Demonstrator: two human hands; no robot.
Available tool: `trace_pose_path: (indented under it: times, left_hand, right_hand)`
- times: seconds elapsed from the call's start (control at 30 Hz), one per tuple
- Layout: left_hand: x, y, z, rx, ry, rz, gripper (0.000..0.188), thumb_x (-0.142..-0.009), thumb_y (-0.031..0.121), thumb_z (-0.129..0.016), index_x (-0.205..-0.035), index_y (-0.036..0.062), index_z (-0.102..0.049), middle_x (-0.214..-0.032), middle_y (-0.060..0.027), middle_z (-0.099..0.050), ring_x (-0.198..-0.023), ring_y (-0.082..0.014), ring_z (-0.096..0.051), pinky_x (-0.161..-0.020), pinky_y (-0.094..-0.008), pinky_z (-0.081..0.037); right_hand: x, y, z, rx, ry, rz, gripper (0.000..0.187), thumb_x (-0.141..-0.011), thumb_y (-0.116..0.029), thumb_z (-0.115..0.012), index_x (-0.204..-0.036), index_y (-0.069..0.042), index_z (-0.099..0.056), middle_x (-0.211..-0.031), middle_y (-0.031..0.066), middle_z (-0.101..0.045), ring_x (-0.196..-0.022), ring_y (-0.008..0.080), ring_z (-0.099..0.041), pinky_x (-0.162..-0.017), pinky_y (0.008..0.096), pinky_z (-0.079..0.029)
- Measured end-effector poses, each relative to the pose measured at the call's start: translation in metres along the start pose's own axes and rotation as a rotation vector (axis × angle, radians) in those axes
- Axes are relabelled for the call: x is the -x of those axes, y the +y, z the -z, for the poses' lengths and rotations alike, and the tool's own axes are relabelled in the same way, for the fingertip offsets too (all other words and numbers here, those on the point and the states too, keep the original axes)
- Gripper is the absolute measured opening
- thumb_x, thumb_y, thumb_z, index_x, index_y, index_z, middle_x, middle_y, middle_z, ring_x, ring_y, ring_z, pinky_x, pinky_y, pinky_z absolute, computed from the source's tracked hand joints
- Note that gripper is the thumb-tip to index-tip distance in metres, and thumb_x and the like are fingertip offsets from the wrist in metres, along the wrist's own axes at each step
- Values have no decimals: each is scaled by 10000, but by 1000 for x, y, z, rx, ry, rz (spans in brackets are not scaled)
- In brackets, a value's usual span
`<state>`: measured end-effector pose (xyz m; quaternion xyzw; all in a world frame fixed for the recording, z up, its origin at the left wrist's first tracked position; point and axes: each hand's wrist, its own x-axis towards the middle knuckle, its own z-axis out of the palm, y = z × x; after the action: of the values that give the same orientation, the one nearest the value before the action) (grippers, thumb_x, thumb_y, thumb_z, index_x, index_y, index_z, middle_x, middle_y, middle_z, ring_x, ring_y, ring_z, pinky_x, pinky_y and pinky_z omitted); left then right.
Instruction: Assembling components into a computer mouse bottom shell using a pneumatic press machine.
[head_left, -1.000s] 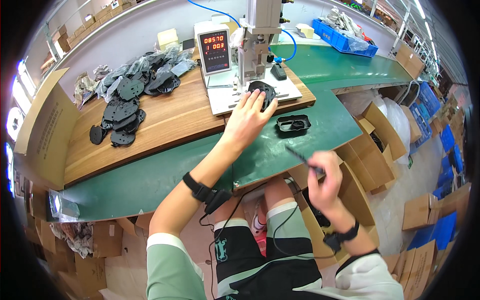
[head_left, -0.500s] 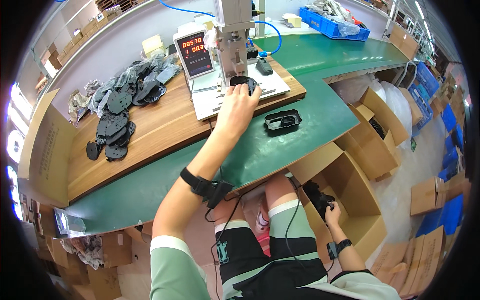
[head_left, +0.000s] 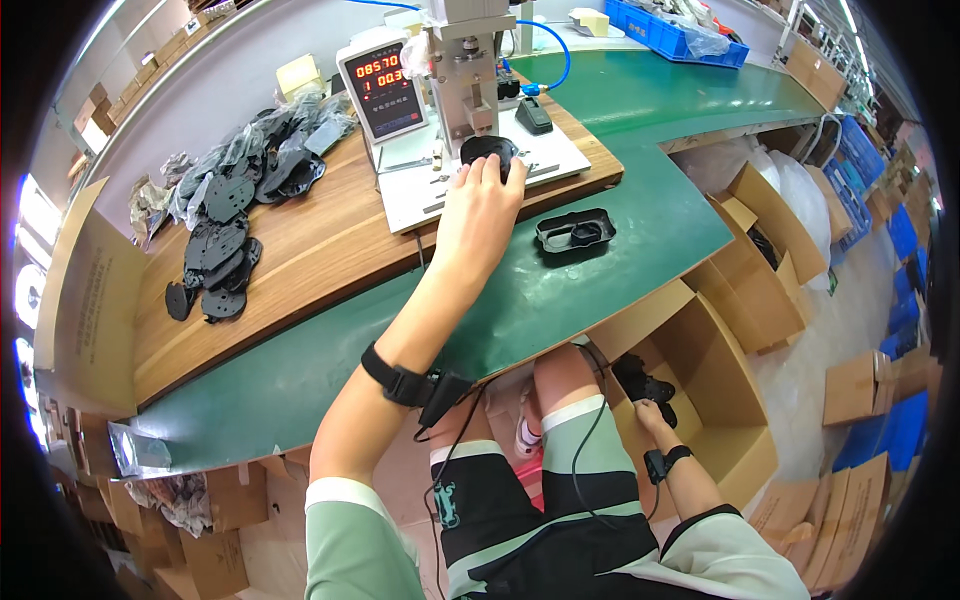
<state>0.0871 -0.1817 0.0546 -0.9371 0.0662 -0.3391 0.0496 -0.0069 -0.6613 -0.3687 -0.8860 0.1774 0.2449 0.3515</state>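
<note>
My left hand (head_left: 483, 205) reaches to the bench press (head_left: 467, 85) and grips the near rim of a black plastic part (head_left: 482, 147) on its white base plate (head_left: 405, 208). The fingers curl over the edge, and the press head stands directly above. Low on the right, my right hand (head_left: 652, 413) is inside an open cardboard box (head_left: 722, 375), its fingers closed at a dark plastic part (head_left: 656, 390) beside other black pieces; the fingertips are partly hidden. On the green bench lies a black oblong plastic housing (head_left: 575, 233), right of my left forearm.
A display unit (head_left: 383, 88) with red digits stands left of the press. Several flat black plates (head_left: 222, 245) and crumpled plastic bags (head_left: 270, 140) cover the wooden board's left side. A blue crate (head_left: 680, 38) sits at the back; another carton (head_left: 770, 250) stands right of the bench.
My right hand has moved left and slightly up inside the box with the dark part. My left hand stays on the part at the press. The whole view has shifted slightly.
</note>
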Motion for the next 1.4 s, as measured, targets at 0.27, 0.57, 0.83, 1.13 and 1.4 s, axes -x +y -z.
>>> trace_pose_path:
  times: [0.27, 0.57, 0.83, 1.13, 1.4]
  left_hand:
    - [1, -6, 4, 31, -17, -63, 454, -884, -30, -652, -1336, 12, -643, -1315, -220, -711, -1259, -379, -690, -1071, -442, -571]
    - [5, -2, 2, 166, 49, 29, 490, -867, -69, -635, -1347, 18, -600, -1266, -211, -715, -1225, -387, -687, -1069, -456, -558]
    - [1, -9, 10, 132, -17, 79, 577, -816, -28, -695, -1374, -84, -562, -1064, -186, -710, -996, -299, -752, -977, -389, -579]
    - [6, -8, 10, 343, 73, 110, 915, -819, -91, -685, -1647, 69, -331, -1410, -309, -482, -1068, -440, -719, -893, -487, -626]
    - [90, -143, 19, -145, 171, 469, 591, -879, 117, -654, -1425, -66, -521, -1453, -268, -538, -1389, -428, -494, -1236, -531, -345]
  right_hand:
    - [-2, 11, 5, -75, -41, 104, 374, -1039, -286, -570, -1233, -24, -753, -1275, 193, -754, -1217, 319, -700, -1064, 405, -520]
    - [170, -254, 81, -233, 474, 1131, 167, -920, 123, -570, -977, 5, -675, -1115, 148, -679, -951, 259, -693, -843, 339, -561]
    - [221, -472, 100, 95, 512, 1596, 648, -786, 24, -755, -1407, -26, -580, -1416, 163, -590, -1313, 382, -575, -1115, 487, -471]
    - [156, -557, 68, 358, 552, 1543, 514, -771, 10, -779, -1265, -20, -638, -1171, 125, -693, -1135, 355, -652, -959, 510, -520]
    - [164, -560, 81, 321, 450, 1614, 405, -718, 82, -762, -1083, -64, -665, -1099, 107, -696, -1091, 368, -657, -924, 484, -517]
